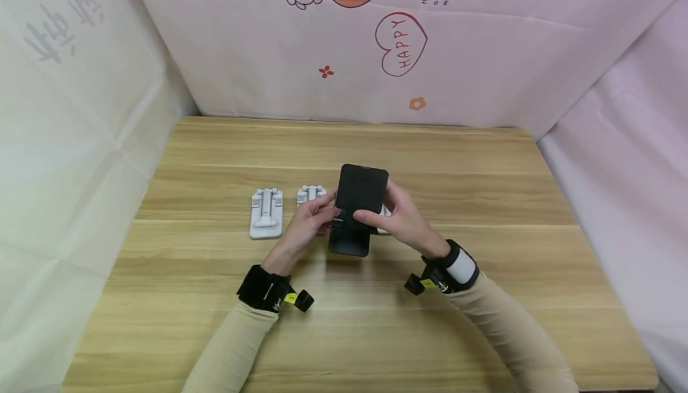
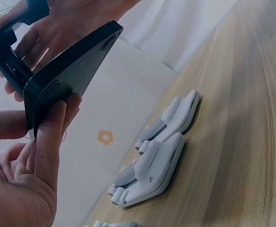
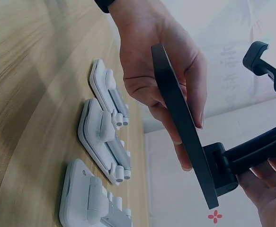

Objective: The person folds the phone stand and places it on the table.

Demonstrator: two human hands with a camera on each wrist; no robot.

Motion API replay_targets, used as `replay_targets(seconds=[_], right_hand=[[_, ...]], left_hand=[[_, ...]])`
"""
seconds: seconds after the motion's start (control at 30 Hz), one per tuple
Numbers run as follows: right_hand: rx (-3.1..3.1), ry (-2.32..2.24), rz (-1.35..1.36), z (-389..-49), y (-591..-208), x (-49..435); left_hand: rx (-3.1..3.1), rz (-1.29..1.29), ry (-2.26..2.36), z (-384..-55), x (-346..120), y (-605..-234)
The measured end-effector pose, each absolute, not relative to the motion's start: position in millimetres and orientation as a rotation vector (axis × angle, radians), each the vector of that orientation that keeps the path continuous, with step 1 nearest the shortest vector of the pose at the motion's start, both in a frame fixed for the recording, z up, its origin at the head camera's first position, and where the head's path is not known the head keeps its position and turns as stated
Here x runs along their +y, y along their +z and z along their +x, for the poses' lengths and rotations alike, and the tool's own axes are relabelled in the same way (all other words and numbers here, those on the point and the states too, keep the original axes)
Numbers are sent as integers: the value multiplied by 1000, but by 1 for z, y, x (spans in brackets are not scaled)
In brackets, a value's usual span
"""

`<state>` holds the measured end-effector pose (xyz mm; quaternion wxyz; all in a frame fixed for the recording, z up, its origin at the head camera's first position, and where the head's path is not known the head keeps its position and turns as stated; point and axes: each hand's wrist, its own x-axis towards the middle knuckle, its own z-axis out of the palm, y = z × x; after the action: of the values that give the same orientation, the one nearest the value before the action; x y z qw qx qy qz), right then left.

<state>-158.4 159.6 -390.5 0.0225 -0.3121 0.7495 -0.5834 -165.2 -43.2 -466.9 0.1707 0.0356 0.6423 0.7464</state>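
A black folding phone stand, unfolded, is held above the table between both hands. My left hand pinches its flat plate, thumb and fingers on either side, as the left wrist view shows near its lower left. From the right, my right hand holds the stand with the thumb laid across its front. In the right wrist view, the black arm of the stand juts from the plate, with right-hand fingers against it. Part of the stand is covered by fingers.
Folded white phone stands lie in a row on the wooden table: one at the left, a middle one partly behind my left hand, and one at the right mostly hidden. Printed white cloth hangs behind the table.
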Motion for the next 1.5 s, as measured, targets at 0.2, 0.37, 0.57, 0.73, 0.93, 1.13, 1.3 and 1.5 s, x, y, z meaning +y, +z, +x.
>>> replay_targets(seconds=[0.2, 0.37, 0.57, 0.73, 0.93, 1.13, 1.3, 1.5], right_hand=[[2328, -1812, -991, -158, -390, 160], [2305, -1831, -974, -165, -407, 164], [2309, -1846, -977, -164, -408, 165], [2317, -1840, -978, -157, -394, 161], [2339, -1834, -932, -155, -392, 160], [2355, -1836, -916, -154, -394, 160], [2376, -1837, -916, -153, -395, 161], [2393, -1866, -910, -154, -401, 161]], left_hand=[[1804, 102, 2133, -165, -45, -468], [1798, 109, 2133, -165, -45, -469], [1788, 122, 2139, -165, -45, -471], [1789, 123, 2140, -164, -45, -471], [1801, 143, 2146, -163, -44, -472], [1807, 147, 2143, -163, -43, -472], [1813, 148, 2135, -162, -42, -472], [1809, 147, 2134, -162, -42, -473]])
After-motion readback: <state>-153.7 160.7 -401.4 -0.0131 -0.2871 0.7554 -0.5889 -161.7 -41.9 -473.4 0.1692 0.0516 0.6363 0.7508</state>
